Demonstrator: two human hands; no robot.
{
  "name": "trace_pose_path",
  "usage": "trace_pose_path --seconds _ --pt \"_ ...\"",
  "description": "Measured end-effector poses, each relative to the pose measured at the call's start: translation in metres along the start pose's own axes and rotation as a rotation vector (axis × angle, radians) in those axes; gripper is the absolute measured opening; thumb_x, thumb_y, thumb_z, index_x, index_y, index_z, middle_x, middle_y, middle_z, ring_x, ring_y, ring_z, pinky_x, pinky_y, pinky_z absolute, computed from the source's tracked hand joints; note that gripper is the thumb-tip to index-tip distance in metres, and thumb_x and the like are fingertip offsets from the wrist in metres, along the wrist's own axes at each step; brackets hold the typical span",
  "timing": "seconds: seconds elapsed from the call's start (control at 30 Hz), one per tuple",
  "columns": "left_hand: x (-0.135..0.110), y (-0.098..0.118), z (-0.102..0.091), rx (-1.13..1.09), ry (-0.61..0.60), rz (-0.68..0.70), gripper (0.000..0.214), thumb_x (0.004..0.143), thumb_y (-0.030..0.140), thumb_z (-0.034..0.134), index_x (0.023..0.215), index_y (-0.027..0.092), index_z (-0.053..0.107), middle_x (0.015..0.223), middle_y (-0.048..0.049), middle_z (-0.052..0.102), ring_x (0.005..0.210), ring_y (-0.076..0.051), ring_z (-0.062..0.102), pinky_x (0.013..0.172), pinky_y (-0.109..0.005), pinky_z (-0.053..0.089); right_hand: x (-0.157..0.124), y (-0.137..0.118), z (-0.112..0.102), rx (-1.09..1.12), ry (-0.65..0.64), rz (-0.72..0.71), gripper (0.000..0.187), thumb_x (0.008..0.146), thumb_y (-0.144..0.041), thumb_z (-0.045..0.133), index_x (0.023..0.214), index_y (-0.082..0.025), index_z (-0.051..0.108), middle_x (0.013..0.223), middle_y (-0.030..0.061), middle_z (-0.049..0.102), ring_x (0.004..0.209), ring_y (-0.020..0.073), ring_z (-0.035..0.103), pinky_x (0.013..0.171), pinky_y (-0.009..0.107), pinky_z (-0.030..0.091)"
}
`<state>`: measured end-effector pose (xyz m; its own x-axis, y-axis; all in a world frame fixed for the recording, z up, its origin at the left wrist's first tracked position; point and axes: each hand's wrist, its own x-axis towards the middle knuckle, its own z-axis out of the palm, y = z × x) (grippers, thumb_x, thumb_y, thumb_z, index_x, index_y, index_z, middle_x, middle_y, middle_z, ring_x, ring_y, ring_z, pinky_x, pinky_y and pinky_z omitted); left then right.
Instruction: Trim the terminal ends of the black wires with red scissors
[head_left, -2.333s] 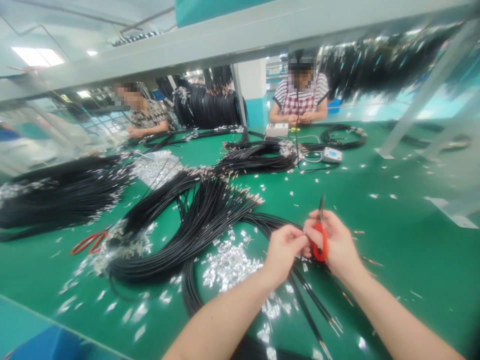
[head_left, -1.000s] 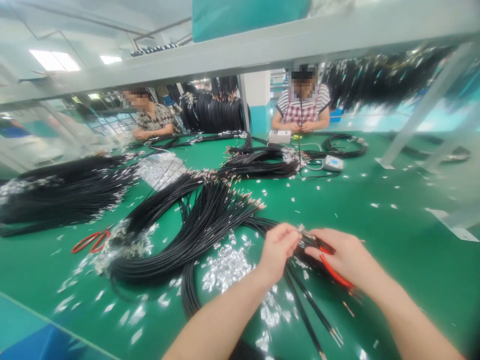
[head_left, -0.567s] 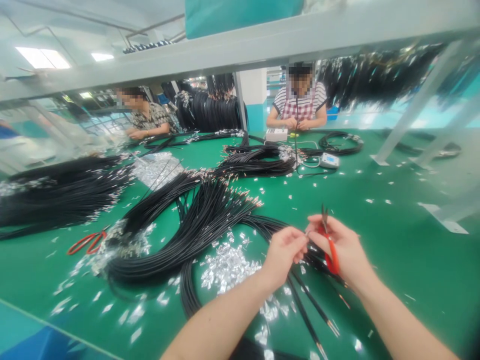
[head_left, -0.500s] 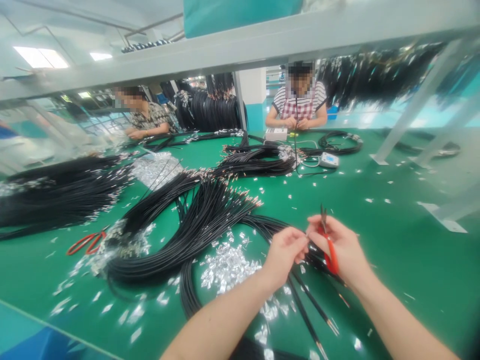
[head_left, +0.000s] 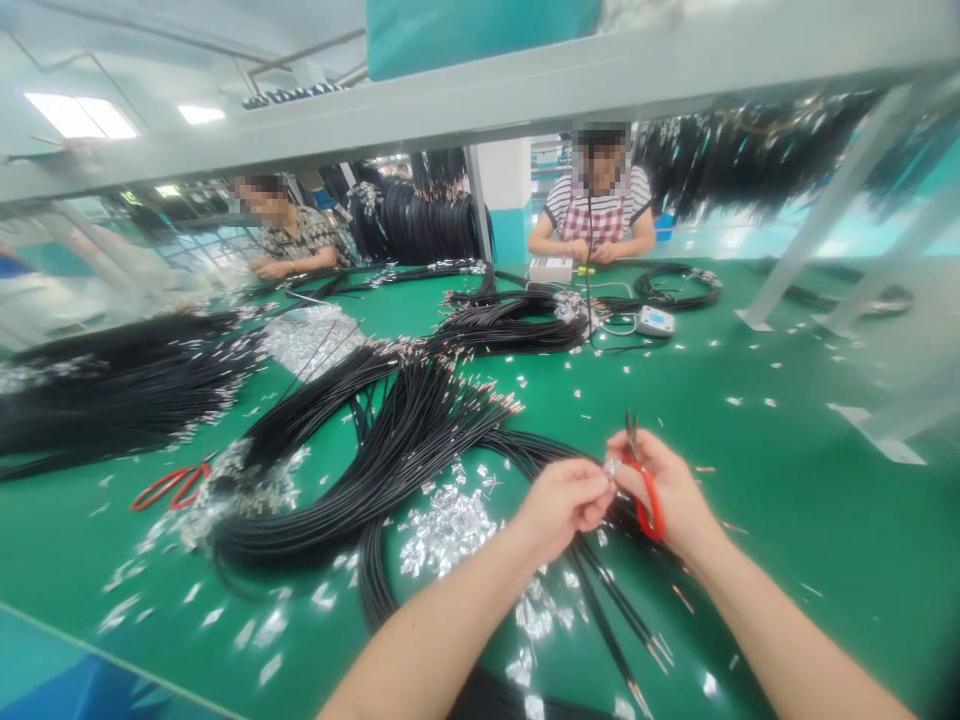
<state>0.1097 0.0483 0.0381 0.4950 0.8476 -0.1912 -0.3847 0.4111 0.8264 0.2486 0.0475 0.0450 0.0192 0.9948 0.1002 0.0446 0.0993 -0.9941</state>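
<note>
My left hand (head_left: pixel 568 497) is closed in a pinch at a small silver foil piece (head_left: pixel 611 467), which shows between its fingertips and those of my right hand. My right hand (head_left: pixel 670 487) is closed around a pair of red-handled scissors (head_left: pixel 651 508), its dark blades pointing up and away from me. Beneath both hands runs a bundle of black cables (head_left: pixel 525 447), partly hidden by them. Several cable ends (head_left: pixel 637 628) with bare tips stick out toward the front right. A pile of silver foil pieces (head_left: pixel 448 530) lies left of my left hand.
A large curved bundle of black cables (head_left: pixel 352 510) fills the middle left of the green table (head_left: pixel 810 520). Another red-handled pair of scissors (head_left: pixel 171 487) lies farther left. Two people sit across the table, near a small white device (head_left: pixel 655 321). A grey shelf beam (head_left: pixel 480 95) crosses above.
My right hand and its scissors have shifted slightly left. The foil piece shows more clearly between my fingertips now. My left hand has barely moved.
</note>
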Motion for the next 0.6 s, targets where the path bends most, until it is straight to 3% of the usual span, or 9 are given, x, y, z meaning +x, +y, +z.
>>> trace_pose_path --seconds 0.17,0.37,0.5,0.6 --pt "0.001 -0.001 0.003 0.026 0.151 0.143 0.025 0.061 0.029 0.071 0.065 0.015 0.051 0.053 0.0026 0.051 0.047 -0.007 0.044 0.048 -0.021 0.032 0.000 -0.003 -0.001 -0.063 0.106 -0.002 0.032 0.067 -0.043 0.067 0.087 -0.021 0.056 0.066 -0.0026 0.056 0.057 0.0114 0.053 0.058 0.027 0.046" --pt "0.003 -0.011 0.001 0.279 0.326 0.320 0.019 0.061 0.022 0.069 0.059 0.015 0.051 0.055 0.0029 0.050 0.055 -0.008 0.046 0.056 -0.022 0.036 -0.011 -0.012 0.006 -0.254 0.116 -0.113 0.028 0.065 -0.038 0.069 0.084 -0.022 0.056 0.070 -0.0006 0.058 0.064 0.0142 0.056 0.063 0.029 0.047" --pt "0.002 -0.011 0.003 0.282 0.314 0.319 0.015 0.062 0.021 0.067 0.060 0.015 0.054 0.057 0.0020 0.051 0.056 -0.009 0.046 0.056 -0.023 0.036 -0.012 -0.015 0.007 -0.255 0.101 -0.146 0.021 0.068 -0.034 0.064 0.083 -0.022 0.055 0.072 0.0007 0.060 0.064 0.0142 0.057 0.063 0.029 0.048" --pt "0.001 -0.008 0.004 0.155 0.225 0.248 0.014 0.065 0.023 0.066 0.064 0.014 0.055 0.054 0.0021 0.051 0.050 -0.008 0.044 0.053 -0.023 0.035 -0.007 -0.010 0.003 -0.196 0.051 -0.121 0.021 0.069 -0.035 0.063 0.082 -0.021 0.054 0.070 0.0007 0.059 0.063 0.0141 0.057 0.061 0.028 0.048"
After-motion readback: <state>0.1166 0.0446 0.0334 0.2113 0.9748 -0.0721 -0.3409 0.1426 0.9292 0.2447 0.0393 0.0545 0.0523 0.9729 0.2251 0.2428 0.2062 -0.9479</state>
